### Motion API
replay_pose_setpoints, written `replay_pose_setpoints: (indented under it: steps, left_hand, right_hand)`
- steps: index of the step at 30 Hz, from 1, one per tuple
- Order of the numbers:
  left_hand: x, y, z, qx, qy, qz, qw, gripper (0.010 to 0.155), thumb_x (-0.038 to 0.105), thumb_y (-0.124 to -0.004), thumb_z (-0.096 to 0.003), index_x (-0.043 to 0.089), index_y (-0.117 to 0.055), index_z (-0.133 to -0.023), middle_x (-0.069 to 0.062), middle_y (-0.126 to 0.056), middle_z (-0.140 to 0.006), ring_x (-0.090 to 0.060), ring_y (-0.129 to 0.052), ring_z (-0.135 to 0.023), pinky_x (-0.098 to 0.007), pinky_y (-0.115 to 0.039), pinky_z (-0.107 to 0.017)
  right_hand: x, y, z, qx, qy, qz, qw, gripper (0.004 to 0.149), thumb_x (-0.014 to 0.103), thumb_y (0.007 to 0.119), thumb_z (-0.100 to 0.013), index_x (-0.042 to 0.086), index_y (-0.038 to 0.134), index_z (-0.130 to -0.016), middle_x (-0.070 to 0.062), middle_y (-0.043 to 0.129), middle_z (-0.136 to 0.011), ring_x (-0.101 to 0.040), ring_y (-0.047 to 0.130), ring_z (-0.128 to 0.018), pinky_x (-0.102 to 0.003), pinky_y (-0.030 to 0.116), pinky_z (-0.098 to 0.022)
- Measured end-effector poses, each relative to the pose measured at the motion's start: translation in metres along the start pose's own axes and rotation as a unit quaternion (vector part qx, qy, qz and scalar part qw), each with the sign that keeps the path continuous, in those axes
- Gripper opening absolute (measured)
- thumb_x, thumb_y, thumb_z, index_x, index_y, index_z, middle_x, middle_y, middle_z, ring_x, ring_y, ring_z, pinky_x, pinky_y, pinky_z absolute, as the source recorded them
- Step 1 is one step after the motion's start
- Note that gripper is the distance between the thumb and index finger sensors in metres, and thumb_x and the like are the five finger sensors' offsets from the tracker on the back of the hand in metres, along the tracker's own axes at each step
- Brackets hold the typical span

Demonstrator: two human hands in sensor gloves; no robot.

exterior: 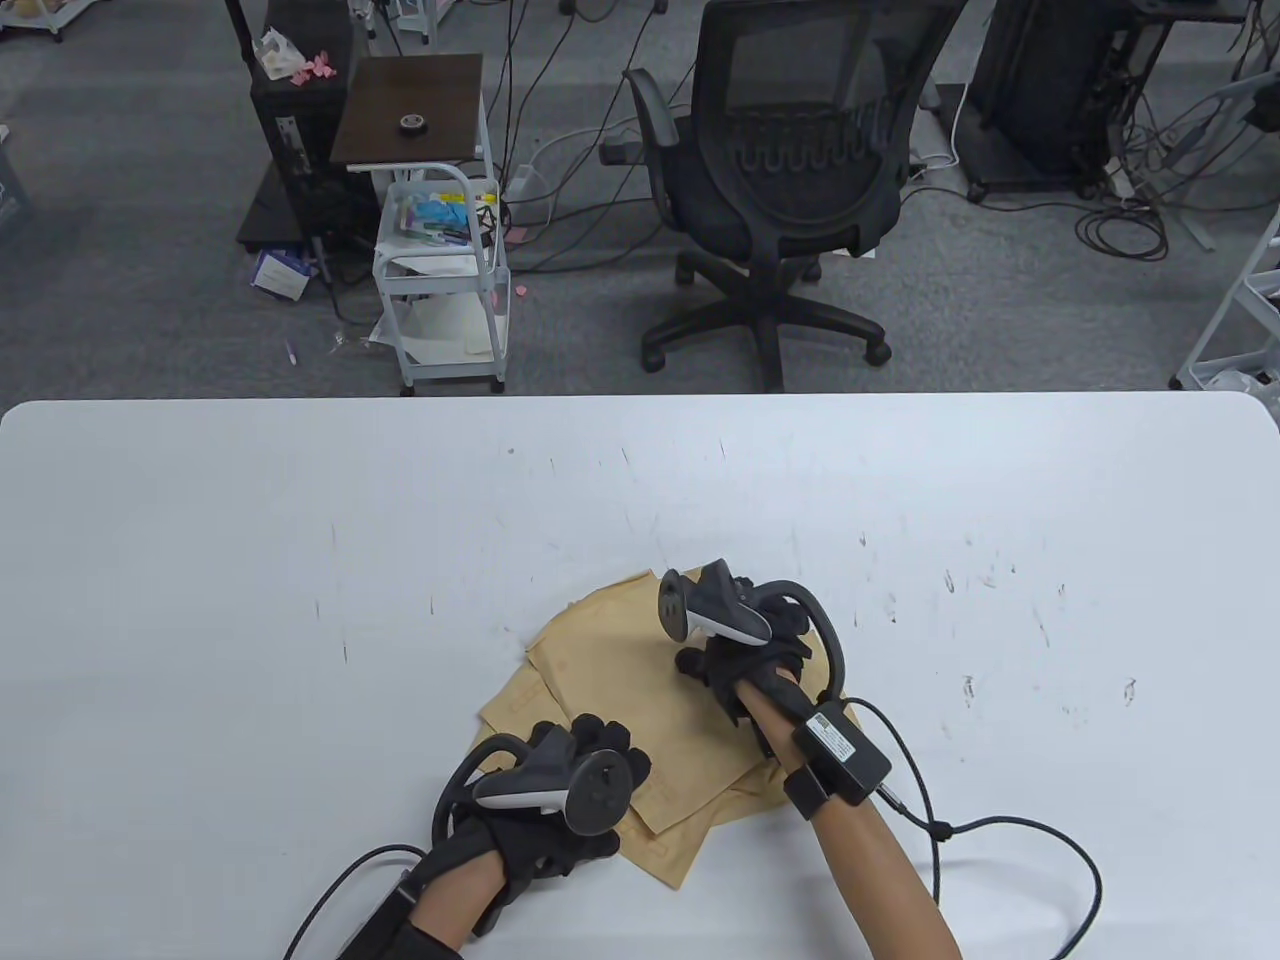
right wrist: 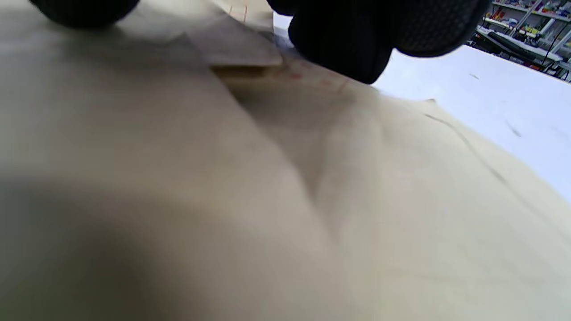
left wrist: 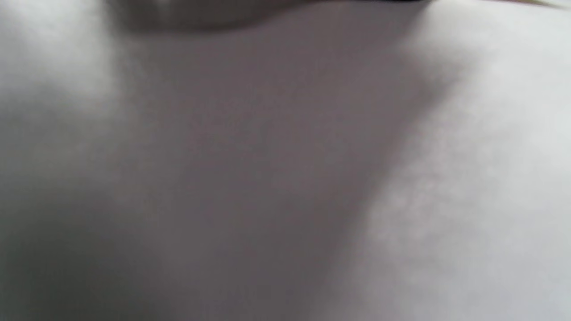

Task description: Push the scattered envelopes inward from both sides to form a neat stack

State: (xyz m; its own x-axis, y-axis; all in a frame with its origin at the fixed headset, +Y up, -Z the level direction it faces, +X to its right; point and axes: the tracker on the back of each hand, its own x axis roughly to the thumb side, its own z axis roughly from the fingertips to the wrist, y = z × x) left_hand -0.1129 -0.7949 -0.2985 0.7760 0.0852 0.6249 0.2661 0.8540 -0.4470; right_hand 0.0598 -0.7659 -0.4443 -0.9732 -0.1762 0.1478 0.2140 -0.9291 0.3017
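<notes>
Where envelopes [exterior: 640, 690] overlap, hands [exterior: 745, 665].

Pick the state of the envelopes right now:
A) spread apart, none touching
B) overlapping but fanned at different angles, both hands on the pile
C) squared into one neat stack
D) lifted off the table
B: in the table view the envelopes overlap with corners sticking out at different angles on the table, the left hand resting on the near-left part and the right hand on the far-right part.
</notes>
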Motion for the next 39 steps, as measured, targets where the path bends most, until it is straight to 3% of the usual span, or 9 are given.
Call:
replay_pose_setpoints:
  steps: [3,5,9,13,19,27,32,35,39]
  left_hand:
    - [0.002,0.001,-0.001,0.005,0.003,-0.002,1.000,0.079,0.048,-0.057,-0.0462,0.029,-0.013,-0.109,-0.008,-0.004,-0.116,-0.039,-0.008,-0.110,-0.067,-0.023,-0.079]
    - [0.003,0.001,-0.002,0.011,0.002,-0.009,1.000,0.079,0.048,-0.057,-0.0460,0.029,-0.014,-0.110,-0.008,-0.005,-0.117,-0.039,-0.009,-0.110,-0.067,-0.024,-0.079]
    - [0.005,0.001,-0.002,0.029,-0.001,-0.017,0.999,0.078,0.048,-0.057,-0.0458,0.029,-0.017,-0.110,-0.009,-0.009,-0.118,-0.040,-0.013,-0.111,-0.067,-0.027,-0.079]
    - [0.009,0.002,-0.002,0.031,0.008,-0.029,0.999,0.078,0.049,-0.056,-0.0460,0.029,-0.017,-0.110,-0.009,-0.010,-0.118,-0.040,-0.015,-0.112,-0.067,-0.028,-0.080]
    - [0.014,0.004,-0.006,0.033,0.018,-0.034,0.999,0.078,0.049,-0.055,-0.0462,0.027,-0.016,-0.111,-0.012,-0.011,-0.118,-0.043,-0.017,-0.111,-0.066,-0.030,-0.080]
    - [0.016,0.006,-0.010,0.029,0.025,-0.027,0.999,0.079,0.049,-0.054,-0.0461,0.028,-0.016,-0.111,-0.011,-0.010,-0.118,-0.042,-0.016,-0.111,-0.067,-0.030,-0.080]
    - [0.018,0.007,-0.012,0.027,0.028,-0.014,0.999,0.078,0.049,-0.055,-0.0461,0.028,-0.016,-0.111,-0.011,-0.009,-0.118,-0.042,-0.014,-0.111,-0.067,-0.028,-0.080]
    - [0.018,0.008,-0.012,0.025,0.029,-0.010,0.999,0.079,0.049,-0.055,-0.0461,0.028,-0.015,-0.111,-0.010,-0.008,-0.118,-0.042,-0.013,-0.111,-0.067,-0.028,-0.080]
    - [0.018,0.007,-0.011,0.018,0.030,-0.001,0.999,0.079,0.050,-0.054,-0.0462,0.029,-0.013,-0.110,-0.009,-0.005,-0.117,-0.041,-0.010,-0.110,-0.067,-0.025,-0.080]
  right_hand:
    - [-0.005,0.004,-0.001,-0.008,-0.002,-0.005,1.000,0.092,0.059,0.063,-0.043,-0.009,0.050,-0.102,-0.026,0.071,-0.086,-0.041,0.082,-0.064,-0.066,0.065,-0.058]
    - [-0.009,0.005,-0.003,0.031,0.009,-0.022,0.999,0.091,0.059,0.061,-0.043,-0.009,0.045,-0.102,-0.023,0.068,-0.083,-0.040,0.079,-0.064,-0.069,0.058,-0.061]
    - [-0.010,0.007,-0.004,0.041,0.022,-0.060,0.997,0.089,0.055,0.065,-0.043,-0.007,0.041,-0.102,-0.031,0.057,-0.091,-0.056,0.063,-0.076,-0.078,0.039,-0.062]
    - [-0.005,0.003,0.002,-0.012,0.018,-0.066,0.998,0.086,0.051,0.068,-0.043,-0.011,0.050,-0.100,-0.042,0.054,-0.097,-0.063,0.065,-0.078,-0.072,0.058,-0.057]
    - [0.000,-0.001,0.003,-0.045,0.042,-0.044,0.997,0.093,0.051,0.071,-0.043,-0.019,0.046,-0.099,-0.030,0.076,-0.084,-0.044,0.087,-0.062,-0.060,0.075,-0.049]
    - [-0.008,0.004,-0.004,0.018,0.055,-0.091,0.994,0.077,0.053,0.064,-0.047,-0.006,0.051,-0.095,-0.018,0.073,-0.072,-0.039,0.081,-0.055,-0.068,0.063,-0.054]
    - [-0.001,0.007,-0.003,-0.002,0.041,-0.063,0.997,0.070,0.048,0.061,-0.048,-0.003,0.051,-0.094,-0.031,0.054,-0.092,-0.061,0.056,-0.082,-0.077,0.044,-0.059]
    - [-0.003,0.008,-0.003,-0.002,0.029,-0.080,0.996,0.067,0.046,0.062,-0.048,-0.004,0.051,-0.092,-0.036,0.047,-0.099,-0.064,0.053,-0.085,-0.070,0.053,-0.060]
    - [-0.005,0.005,-0.001,-0.028,0.016,-0.079,0.996,0.061,0.046,0.065,-0.048,0.000,0.059,-0.088,-0.031,0.059,-0.094,-0.059,0.064,-0.080,-0.059,0.065,-0.056]
